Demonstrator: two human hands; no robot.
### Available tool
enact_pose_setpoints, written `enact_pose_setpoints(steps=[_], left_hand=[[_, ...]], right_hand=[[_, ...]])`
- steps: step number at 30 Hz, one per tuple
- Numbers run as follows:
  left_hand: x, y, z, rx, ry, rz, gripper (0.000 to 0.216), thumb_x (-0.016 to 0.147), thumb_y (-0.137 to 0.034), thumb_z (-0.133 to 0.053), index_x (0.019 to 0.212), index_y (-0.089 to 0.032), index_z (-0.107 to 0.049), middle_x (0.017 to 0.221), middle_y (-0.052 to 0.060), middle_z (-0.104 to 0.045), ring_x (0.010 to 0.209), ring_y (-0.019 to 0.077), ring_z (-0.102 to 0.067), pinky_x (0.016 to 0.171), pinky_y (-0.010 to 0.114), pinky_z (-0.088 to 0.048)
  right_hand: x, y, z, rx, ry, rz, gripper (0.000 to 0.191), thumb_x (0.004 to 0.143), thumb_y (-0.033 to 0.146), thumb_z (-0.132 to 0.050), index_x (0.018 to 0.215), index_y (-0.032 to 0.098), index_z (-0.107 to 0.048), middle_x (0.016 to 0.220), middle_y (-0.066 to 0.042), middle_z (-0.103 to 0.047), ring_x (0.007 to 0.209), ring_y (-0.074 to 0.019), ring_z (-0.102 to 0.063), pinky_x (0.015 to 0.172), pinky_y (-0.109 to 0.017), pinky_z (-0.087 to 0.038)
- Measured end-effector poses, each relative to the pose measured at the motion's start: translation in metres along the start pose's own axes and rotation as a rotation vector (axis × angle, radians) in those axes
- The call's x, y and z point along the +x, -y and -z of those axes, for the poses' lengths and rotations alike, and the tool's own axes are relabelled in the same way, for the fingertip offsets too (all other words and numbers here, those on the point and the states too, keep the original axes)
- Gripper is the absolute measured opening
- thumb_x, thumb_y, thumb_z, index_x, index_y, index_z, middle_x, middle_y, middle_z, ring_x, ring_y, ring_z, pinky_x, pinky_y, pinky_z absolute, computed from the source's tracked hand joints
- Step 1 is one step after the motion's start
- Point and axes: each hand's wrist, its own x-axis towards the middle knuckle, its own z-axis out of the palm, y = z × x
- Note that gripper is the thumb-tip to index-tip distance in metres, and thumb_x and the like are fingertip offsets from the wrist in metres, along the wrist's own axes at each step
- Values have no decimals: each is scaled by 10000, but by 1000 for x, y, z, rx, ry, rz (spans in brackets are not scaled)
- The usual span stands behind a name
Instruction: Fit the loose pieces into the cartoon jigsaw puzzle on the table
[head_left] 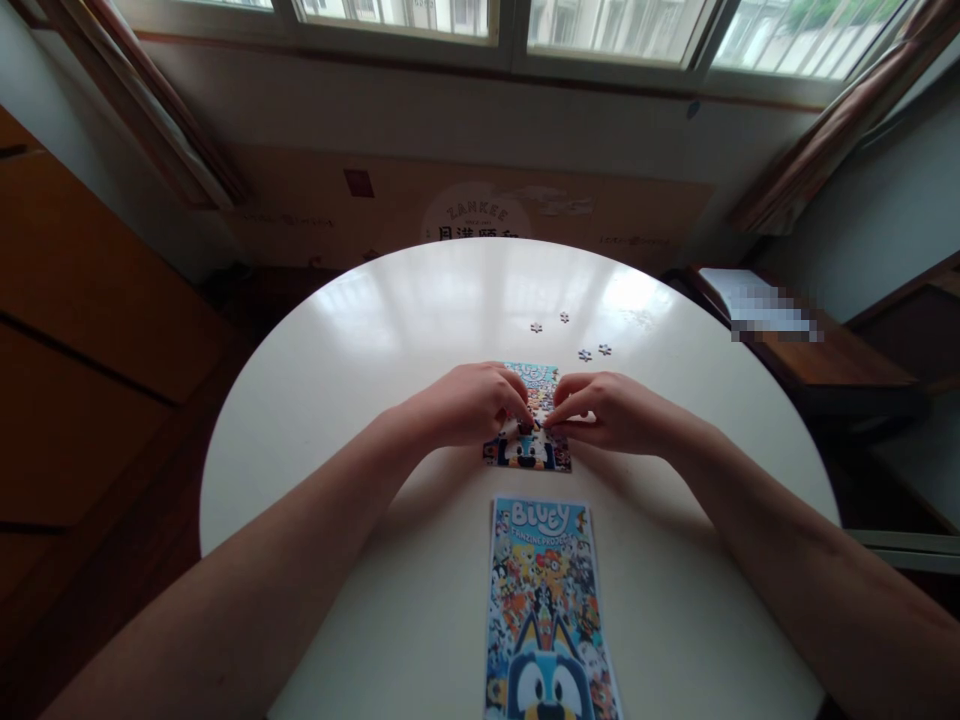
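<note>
A small jigsaw puzzle point(527, 455), mostly put together, lies on the white table. It shows a blue cartoon dog's face below and a crowd of characters above. White gaps show across its middle. My left hand point(480, 405) rests over its left edge, fingers bent and closed at a small dark jigsaw piece point(526, 427) near the middle. From the right side my right hand point(611, 412) reaches in, thumb and fingertips pinched together beside that piece. Whatever lies between the right fingertips is too small to make out. Fingers cover parts of both puzzle edges.
Several loose jigsaw pieces point(585, 355) lie beyond the puzzle, toward the right. Nearer me is a printed Bluey picture sheet point(547, 600) with matching artwork. The oval table point(315, 420) faces a windowed wall. A wooden bench point(840, 350) stands at right, an orange-brown cabinet point(90, 330) at left.
</note>
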Motion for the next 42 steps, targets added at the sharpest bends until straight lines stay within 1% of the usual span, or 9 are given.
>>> enact_pose_setpoints(steps=[5, 9, 12, 16, 21, 26, 32, 37, 42], left_hand=[[3, -6, 1, 40, 4, 6, 469, 747, 7, -546, 940, -320, -821, 1113, -10, -761, 978, 191, -665, 791, 311, -497], [4, -10, 1, 73, -1, -14, 460, 738, 20, -536, 913, -303, -812, 1060, -12, -769, 954, 188, -666, 798, 313, -497], [3, -10, 1, 80, -5, -5, 434, 756, 3, -548, 917, -303, -811, 1083, -6, -767, 965, 189, -665, 813, 317, -497], [3, -9, 1, 98, 3, 15, 430, 770, -2, -552, 932, -306, -809, 1093, -3, -763, 975, 192, -660, 803, 313, -491], [3, -9, 1, 117, 11, 10, 438, 775, -3, -558, 974, -309, -800, 1077, 4, -755, 955, 194, -649, 783, 309, -481], [3, -10, 1, 122, 16, 16, 433, 783, -5, -557, 970, -313, -799, 1094, 1, -750, 960, 198, -639, 772, 309, -474], [2, -11, 2, 111, 22, 3, 448, 783, 0, -553, 1000, -305, -798, 1107, 8, -753, 966, 199, -644, 794, 314, -480], [4, -10, 0, 97, -6, -2, 472, 762, 1, -549, 1011, -310, -803, 1092, 10, -755, 952, 201, -654, 801, 319, -487], [4, -8, -2, 78, -28, -25, 472, 758, -21, -529, 1005, -314, -806, 1092, 1, -757, 943, 189, -654, 809, 310, -492]], right_hand=[[1, 9, 7, 51, 123, -100, 221, 919, 267, -628, 1021, 258, -825, 884, -34, -752, 722, -121, -627, 636, -263, -412], [0, 7, 7, 182, 152, -180, 234, 929, 291, -614, 1018, 229, -822, 896, -51, -766, 716, -130, -630, 651, -270, -434], [-1, -1, 9, 265, 81, -162, 246, 938, 311, -607, 988, 191, -816, 851, -56, -748, 694, -118, -603, 628, -257, -431], [-2, -6, 12, 241, -54, -124, 225, 931, 306, -626, 934, 176, -809, 762, -39, -702, 642, -95, -555, 579, -242, -397], [-1, -5, 11, 207, -33, -80, 195, 925, 241, -617, 923, 176, -801, 742, -26, -684, 645, -85, -557, 603, -235, -409], [-1, -14, 10, 208, -73, -88, 196, 922, 233, -608, 909, 159, -789, 742, -31, -688, 646, -86, -560, 590, -236, -402], [-1, -15, 11, 268, -16, -59, 201, 917, 244, -617, 939, 161, -798, 776, -38, -702, 632, -80, -547, 554, -225, -376], [-2, -11, 10, 286, 44, -20, 218, 911, 269, -629, 980, 166, -809, 786, -38, -707, 631, -84, -547, 576, -229, -389], [-1, -12, 8, 260, 102, -53, 244, 890, 271, -620, 985, 158, -815, 812, -49, -730, 661, -105, -591, 606, -238, -421]])
